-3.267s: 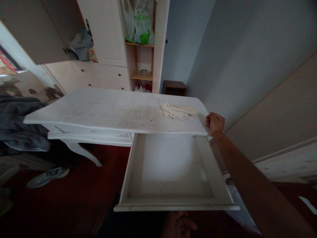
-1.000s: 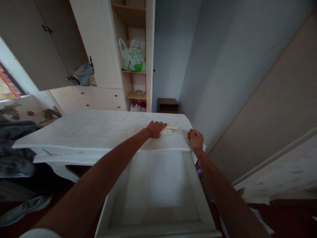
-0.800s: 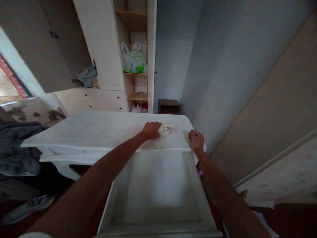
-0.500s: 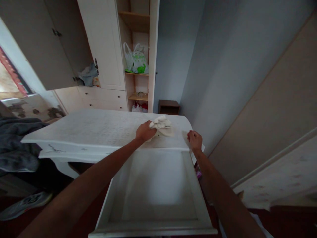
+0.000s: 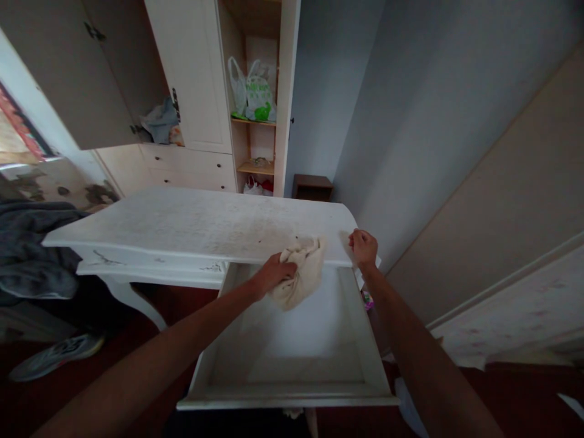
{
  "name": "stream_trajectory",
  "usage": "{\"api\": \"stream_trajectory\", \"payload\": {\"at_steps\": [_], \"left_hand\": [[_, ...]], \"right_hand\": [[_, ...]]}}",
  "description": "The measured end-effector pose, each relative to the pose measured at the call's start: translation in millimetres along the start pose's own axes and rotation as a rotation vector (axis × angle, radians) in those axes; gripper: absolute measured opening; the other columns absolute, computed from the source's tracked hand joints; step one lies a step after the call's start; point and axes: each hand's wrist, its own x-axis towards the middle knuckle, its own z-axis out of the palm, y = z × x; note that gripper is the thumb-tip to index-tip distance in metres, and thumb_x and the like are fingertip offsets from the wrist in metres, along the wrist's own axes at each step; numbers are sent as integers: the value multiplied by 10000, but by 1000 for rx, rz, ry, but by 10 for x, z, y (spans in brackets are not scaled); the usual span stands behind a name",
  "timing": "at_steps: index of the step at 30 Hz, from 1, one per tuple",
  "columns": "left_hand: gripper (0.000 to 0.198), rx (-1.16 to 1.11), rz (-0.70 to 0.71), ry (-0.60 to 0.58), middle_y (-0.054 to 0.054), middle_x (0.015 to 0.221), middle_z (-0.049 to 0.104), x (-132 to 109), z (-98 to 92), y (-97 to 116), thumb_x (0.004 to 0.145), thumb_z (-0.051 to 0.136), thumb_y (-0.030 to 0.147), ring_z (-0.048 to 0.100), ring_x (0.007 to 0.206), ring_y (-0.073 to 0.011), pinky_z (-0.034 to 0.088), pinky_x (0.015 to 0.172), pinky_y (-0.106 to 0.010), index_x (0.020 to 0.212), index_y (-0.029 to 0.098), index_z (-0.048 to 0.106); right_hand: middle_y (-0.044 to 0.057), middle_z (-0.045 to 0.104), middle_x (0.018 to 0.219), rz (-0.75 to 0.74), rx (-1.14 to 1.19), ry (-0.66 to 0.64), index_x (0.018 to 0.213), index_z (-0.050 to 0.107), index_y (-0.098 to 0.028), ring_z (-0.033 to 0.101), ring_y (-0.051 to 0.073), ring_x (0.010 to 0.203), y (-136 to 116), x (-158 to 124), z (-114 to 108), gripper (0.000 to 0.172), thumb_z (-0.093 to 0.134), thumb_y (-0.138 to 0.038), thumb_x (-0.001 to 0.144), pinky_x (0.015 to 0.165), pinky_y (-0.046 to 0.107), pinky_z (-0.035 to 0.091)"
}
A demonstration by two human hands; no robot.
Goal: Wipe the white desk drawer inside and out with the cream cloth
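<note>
My left hand is closed around a cream cloth and holds it in the air over the back of an open white drawer. The cloth hangs loosely below my fingers, just in front of the desk's front edge. The drawer is pulled far out of a white desk and its inside looks bare. My right hand is curled over the desk top's right front corner, gripping the edge.
A cream wardrobe with open shelves and plastic bags stands behind the desk. A dark small table sits in the corner by the grey wall. Grey bedding and a sneaker lie at the left.
My left hand came up, took hold of the cloth on the desk top, lifted it and carried it toward me over the drawer. My right hand stayed on the desk corner.
</note>
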Motion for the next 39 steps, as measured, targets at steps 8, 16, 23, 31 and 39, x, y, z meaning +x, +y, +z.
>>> {"api": "stream_trajectory", "payload": {"at_steps": [8,16,23,31,39], "left_hand": [[337,1104,182,11,-136,1186,698,-8,254,-374,935,495,339,670,1081,-288,516,900,-391,1225,180,558],[393,1286,418,-76,-155,1295,640,375,800,-681,883,654,337,595,1218,-299,482,1018,-415,1227,164,574],[303,1285,483,-2,-173,1180,677,697,1288,-714,935,593,276,635,1115,-294,463,983,-415,1192,115,589],[353,1423,784,-303,-137,1252,673,749,1099,-685,926,519,145,582,1177,-291,417,949,-451,1266,184,605],[346,1270,842,-714,-64,1201,705,125,992,-771,807,690,234,598,1149,-272,400,909,-427,1150,246,642]], "right_hand": [[-30,533,509,-20,6,40,581,571,-231,487,134,504,-31,-6,12,337,486,-436,835,526,255,381],[-27,539,518,-21,20,45,589,571,-233,499,137,510,-12,5,14,334,496,-434,844,520,255,387],[-26,537,522,-45,18,38,593,564,-236,497,138,513,-22,-12,15,338,483,-434,854,513,254,381],[-29,530,511,-30,10,30,583,556,-237,485,136,504,-19,-1,15,323,479,-381,862,511,249,377],[-34,522,521,-36,-6,53,595,563,-236,478,134,505,10,6,17,343,471,-422,868,520,252,376]]}}
